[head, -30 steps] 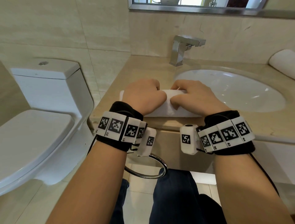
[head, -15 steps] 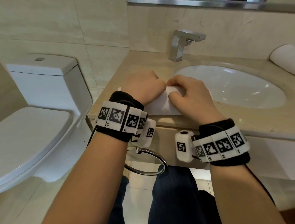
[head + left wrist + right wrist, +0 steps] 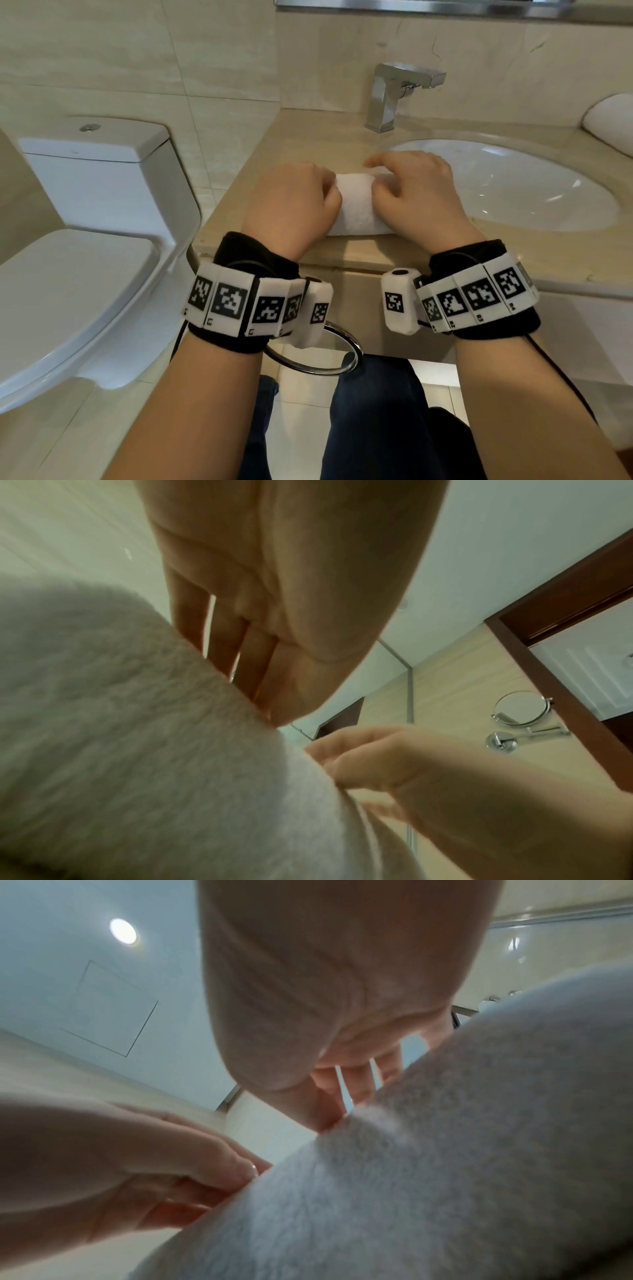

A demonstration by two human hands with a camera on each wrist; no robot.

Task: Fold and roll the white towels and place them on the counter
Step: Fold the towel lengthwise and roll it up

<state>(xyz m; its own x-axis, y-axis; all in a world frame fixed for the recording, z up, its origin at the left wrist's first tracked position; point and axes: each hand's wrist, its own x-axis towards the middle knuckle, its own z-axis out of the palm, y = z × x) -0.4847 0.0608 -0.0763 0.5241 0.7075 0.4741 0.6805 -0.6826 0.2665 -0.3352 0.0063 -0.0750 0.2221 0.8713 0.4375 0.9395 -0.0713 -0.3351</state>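
A white towel [image 3: 356, 209], rolled into a thick cylinder, lies on the beige counter [image 3: 308, 137] near its front edge, left of the sink. My left hand [image 3: 294, 202] grips the roll's left end with curled fingers. My right hand [image 3: 418, 195] curls over its right part, index finger reaching past the far side. In the left wrist view the towel [image 3: 120, 723] fills the lower left under my left hand [image 3: 240, 647], with my right hand [image 3: 394, 756] beside it. In the right wrist view the towel [image 3: 445, 1150] sits under my right hand [image 3: 342, 1015]; my left hand [image 3: 120, 1164] pinches its edge.
A white oval sink [image 3: 513, 185] with a chrome faucet [image 3: 394, 96] lies right of the towel. Another rolled white towel [image 3: 613, 123] rests at the counter's far right. A toilet [image 3: 85, 205] stands to the left. A chrome towel ring [image 3: 318, 356] hangs below the counter edge.
Both hands have pushed the towel away from me, rolling it. The flat strip seen a second ago is now wound into a thicker, shorter roll.
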